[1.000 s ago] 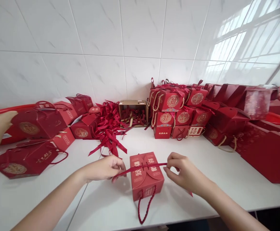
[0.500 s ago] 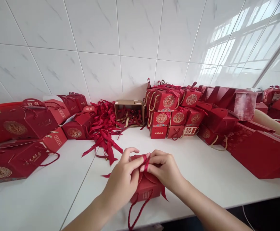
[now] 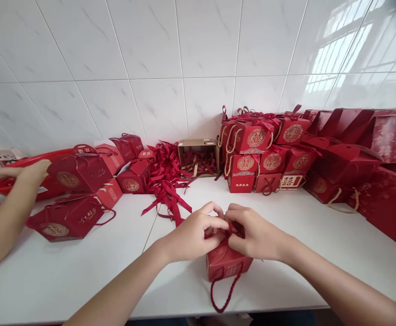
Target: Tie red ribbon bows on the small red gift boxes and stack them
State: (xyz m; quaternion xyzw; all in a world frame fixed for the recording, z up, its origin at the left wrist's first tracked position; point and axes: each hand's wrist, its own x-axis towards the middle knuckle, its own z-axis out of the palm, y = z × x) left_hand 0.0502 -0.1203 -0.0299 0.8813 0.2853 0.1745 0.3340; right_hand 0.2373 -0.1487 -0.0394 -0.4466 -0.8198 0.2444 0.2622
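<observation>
A small red gift box (image 3: 228, 260) stands near the front edge of the white table, its twisted cord handle (image 3: 225, 296) hanging down toward me. Over the top of the box, my left hand (image 3: 203, 232) pinches a dark red ribbon (image 3: 231, 227) with bent fingers. My right hand (image 3: 252, 232) closes on the same ribbon from the other side, thumb and fingertips together. The hands almost meet, and they hide most of the ribbon and the box top.
Loose red ribbons (image 3: 167, 190) lie beyond my left hand, beside an open cardboard box (image 3: 198, 143) of ribbon pieces. Finished-looking red boxes (image 3: 252, 140) are stacked behind. More red boxes (image 3: 75, 217) stand at left, where another person's arm (image 3: 11, 203) reaches in. Red bags (image 3: 391, 203) fill the right.
My view has turned left, so everything sits further right. Both hands have drawn in closer over the box top. Another person's arm now shows at the left; the arm at the right has left view.
</observation>
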